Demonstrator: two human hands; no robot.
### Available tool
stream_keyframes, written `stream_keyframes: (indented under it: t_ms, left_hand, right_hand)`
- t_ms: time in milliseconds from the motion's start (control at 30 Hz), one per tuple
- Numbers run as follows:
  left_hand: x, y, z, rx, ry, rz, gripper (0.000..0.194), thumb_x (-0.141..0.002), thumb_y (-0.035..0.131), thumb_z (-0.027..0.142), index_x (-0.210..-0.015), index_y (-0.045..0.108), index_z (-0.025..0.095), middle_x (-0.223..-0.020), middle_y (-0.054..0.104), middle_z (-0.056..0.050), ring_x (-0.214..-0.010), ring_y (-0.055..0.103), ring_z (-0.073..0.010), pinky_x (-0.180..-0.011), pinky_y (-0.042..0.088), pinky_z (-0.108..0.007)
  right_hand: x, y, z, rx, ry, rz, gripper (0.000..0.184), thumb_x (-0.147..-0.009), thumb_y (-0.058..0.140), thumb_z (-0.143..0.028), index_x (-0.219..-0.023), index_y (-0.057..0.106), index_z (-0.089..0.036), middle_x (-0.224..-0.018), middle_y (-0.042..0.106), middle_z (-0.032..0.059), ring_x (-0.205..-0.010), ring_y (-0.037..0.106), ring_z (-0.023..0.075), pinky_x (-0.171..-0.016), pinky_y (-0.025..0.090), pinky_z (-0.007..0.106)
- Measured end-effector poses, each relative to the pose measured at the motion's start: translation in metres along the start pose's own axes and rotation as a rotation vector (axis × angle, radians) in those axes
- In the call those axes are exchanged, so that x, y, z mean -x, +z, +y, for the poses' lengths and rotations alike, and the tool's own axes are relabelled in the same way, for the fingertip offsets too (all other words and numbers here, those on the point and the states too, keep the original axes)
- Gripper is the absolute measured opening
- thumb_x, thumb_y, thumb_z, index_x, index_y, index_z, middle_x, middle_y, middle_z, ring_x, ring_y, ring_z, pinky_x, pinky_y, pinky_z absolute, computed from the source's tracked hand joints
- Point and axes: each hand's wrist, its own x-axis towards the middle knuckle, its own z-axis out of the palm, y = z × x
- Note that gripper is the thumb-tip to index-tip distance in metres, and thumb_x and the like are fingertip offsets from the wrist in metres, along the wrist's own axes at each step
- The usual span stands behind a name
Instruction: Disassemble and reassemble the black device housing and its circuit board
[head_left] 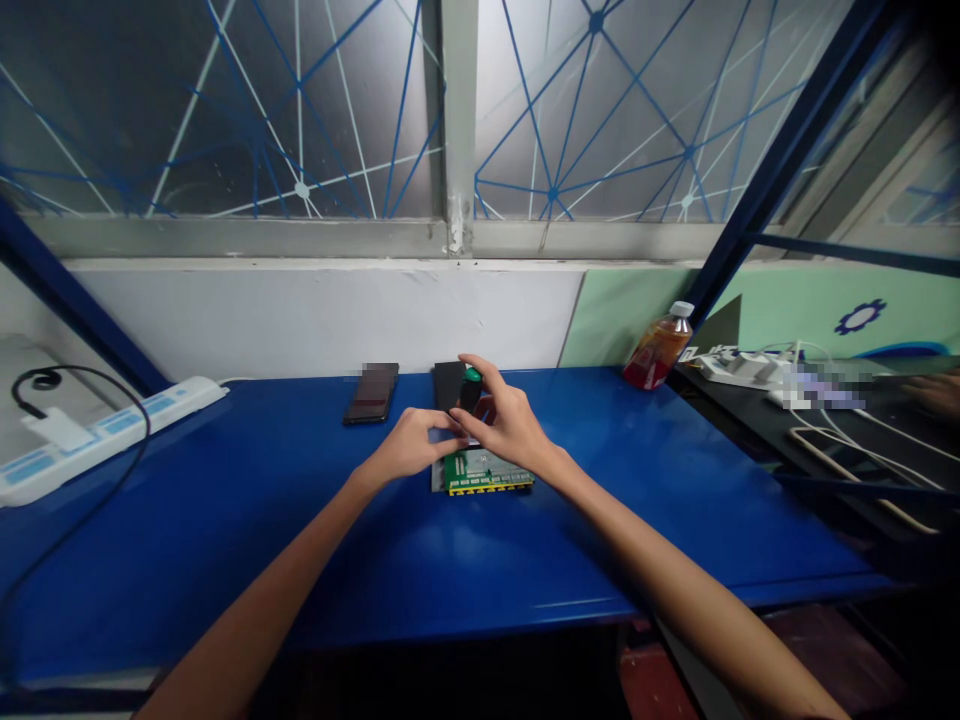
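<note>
Head view: the right hand (514,418) has its grip curled around a green-topped tool (472,377) over the circuit board (491,477) on the counter (337,570); the left hand (409,442) is half-closed beside it, hold unclear; a tilted tool could slip and scratch the board

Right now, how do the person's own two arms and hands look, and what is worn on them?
The left hand and right hand are bare, without gloves; no ring shows. The left arm and right arm are uncovered down to the picture's edge: no sleeve, watch, bracelet or cable is visible.
</note>
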Motion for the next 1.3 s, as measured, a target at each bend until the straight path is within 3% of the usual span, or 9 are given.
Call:
stream_keyframes:
  t_ms: [167,433,633,867,1067,1300]
  left_hand:
    - [-0.001,-0.001,0.001,0.022,-0.024,0.01,0.02,-0.08,0.066,0.033,-0.084,0.078,0.017,-0.089,0.076,-0.005,-0.086,0.069,-0.0228,-0.078,0.049,-0.029]
    - [-0.001,-0.004,0.0,0.03,0.0,-0.038,0.02,-0.081,0.063,0.028,-0.091,0.078,0.019,-0.095,0.076,-0.005,-0.094,0.069,-0.0237,-0.084,0.05,-0.031]
    - [0.0,-0.001,0.001,0.017,0.015,-0.032,0.022,-0.083,0.064,0.034,-0.092,0.077,0.019,-0.094,0.076,-0.005,-0.09,0.069,-0.023,-0.081,0.049,-0.029]
    - [0.0,0.001,-0.001,-0.072,0.072,0.051,0.022,-0.083,0.064,0.035,-0.079,0.075,0.017,-0.082,0.074,-0.005,-0.076,0.067,-0.0184,-0.069,0.046,-0.025]
    - [0.001,-0.003,-0.002,-0.046,0.081,-0.031,0.016,-0.083,0.059,0.02,-0.077,0.074,0.016,-0.084,0.074,-0.002,-0.079,0.067,-0.0181,-0.072,0.045,-0.024]
    - [0.002,-0.004,0.005,-0.059,0.101,-0.036,0.019,-0.079,0.056,0.012,-0.072,0.073,0.017,-0.078,0.073,0.0,-0.076,0.067,-0.0166,-0.072,0.045,-0.024]
  right_hand:
    - [0.0,0.0,-0.002,-0.04,0.018,-0.03,0.071,-0.084,0.057,-0.035,-0.146,0.025,-0.025,-0.084,0.062,0.0025,-0.062,0.059,0.0155,-0.057,0.05,0.03]
    - [0.001,-0.002,-0.005,-0.148,0.039,-0.051,0.072,-0.081,0.054,-0.027,-0.146,0.023,-0.026,-0.106,0.059,0.0065,-0.059,0.061,0.0103,-0.052,0.05,0.025]
    - [0.003,0.001,0.0,-0.117,0.042,-0.021,0.067,-0.083,0.056,-0.024,-0.143,0.026,-0.027,-0.092,0.062,0.0035,-0.06,0.061,0.013,-0.053,0.051,0.028]
    - [0.005,0.003,0.003,-0.128,0.049,0.005,0.071,-0.082,0.062,-0.03,-0.144,0.027,-0.028,-0.096,0.062,0.0049,-0.059,0.064,0.0137,-0.049,0.052,0.027]
    - [0.009,0.008,0.004,-0.231,0.056,-0.071,0.065,-0.083,0.059,-0.024,-0.141,0.03,-0.022,-0.097,0.065,0.0065,-0.058,0.067,0.0139,-0.047,0.052,0.026]
    - [0.01,0.013,0.009,-0.376,0.123,-0.09,0.05,-0.084,0.063,-0.029,-0.129,0.042,-0.019,-0.074,0.067,0.0001,-0.054,0.067,0.0156,-0.049,0.055,0.028]
